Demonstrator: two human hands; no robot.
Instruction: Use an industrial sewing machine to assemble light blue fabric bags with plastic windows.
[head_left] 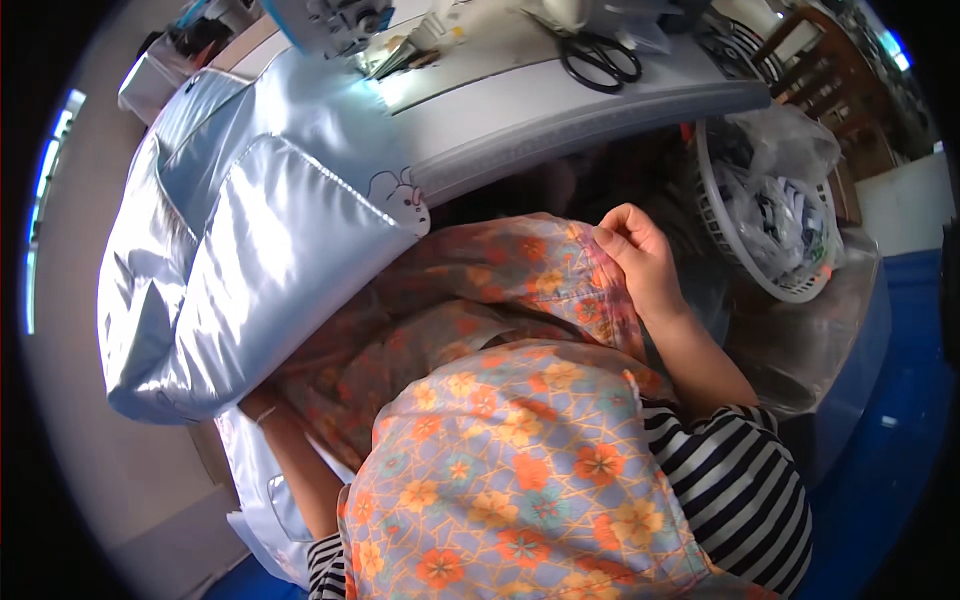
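My right hand (pixel 645 262) is closed on the upper right edge of a flowered apron (pixel 520 440), thumb and fingers pinching the cloth. That part of the apron is lifted and spread across my lap. My left hand (pixel 259 402) is mostly hidden under a shiny pale-blue padded fabric piece (pixel 270 230); only its wrist end shows, and its fingers cannot be seen. The padded piece hangs over the table's front edge at the left, with a small printed animal figure near its right corner.
A sewing machine (pixel 345 25) stands at the far edge of the white table (pixel 480 105). Black-handled scissors (pixel 600 62) lie on the tabletop. At the right is a white plastic basket (pixel 715 215) holding scraps and clear bags, with a wooden chair (pixel 830 70) behind it.
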